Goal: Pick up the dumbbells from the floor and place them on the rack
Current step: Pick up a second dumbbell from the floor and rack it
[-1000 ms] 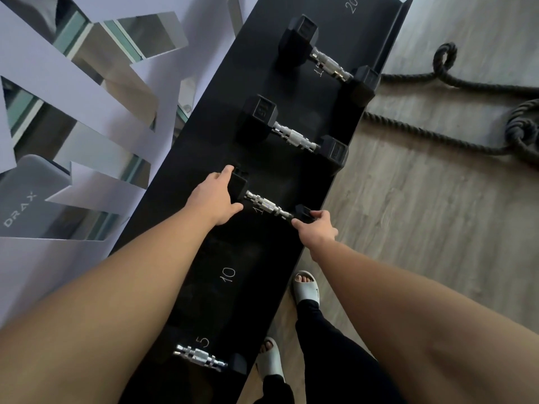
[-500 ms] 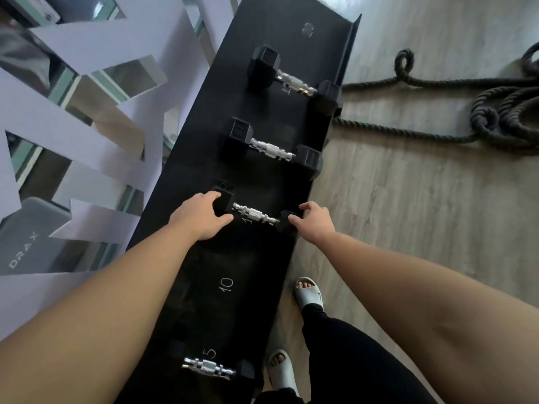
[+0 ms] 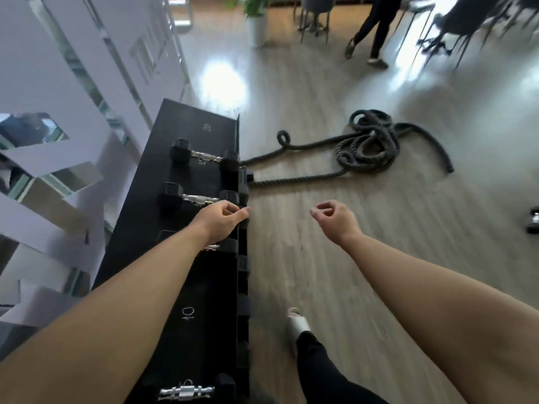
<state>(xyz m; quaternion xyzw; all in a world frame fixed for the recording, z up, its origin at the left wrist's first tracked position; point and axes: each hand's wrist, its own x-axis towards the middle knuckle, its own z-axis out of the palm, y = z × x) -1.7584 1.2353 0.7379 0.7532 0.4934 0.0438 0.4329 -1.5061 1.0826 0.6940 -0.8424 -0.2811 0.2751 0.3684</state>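
The black dumbbell rack [image 3: 186, 275] runs along the left wall. On it lie a hex dumbbell [image 3: 201, 156] at the far end, a second dumbbell [image 3: 198, 198] nearer, and a third dumbbell [image 3: 217, 246] mostly hidden under my left forearm. A small chrome dumbbell [image 3: 186, 392] sits at the near end. My left hand [image 3: 221, 218] hovers over the rack's front edge, loosely curled and empty. Off to the right, over the floor, my right hand [image 3: 335, 217] is also loosely curled and empty. Another dumbbell [image 3: 533, 220] lies on the floor at the far right edge.
A coiled battle rope [image 3: 364, 144] trails across the wooden floor to the rack. My foot in a white sandal [image 3: 297, 325] stands beside the rack. Far back are a walking person [image 3: 376, 27], a potted plant [image 3: 256, 24] and chairs. A panelled mirror wall [image 3: 58, 112] is behind the rack.
Both hands let go of the dumbbell's ends on the rack and lifted away, the right one swinging out over the floor. The view tilted up, showing the room.
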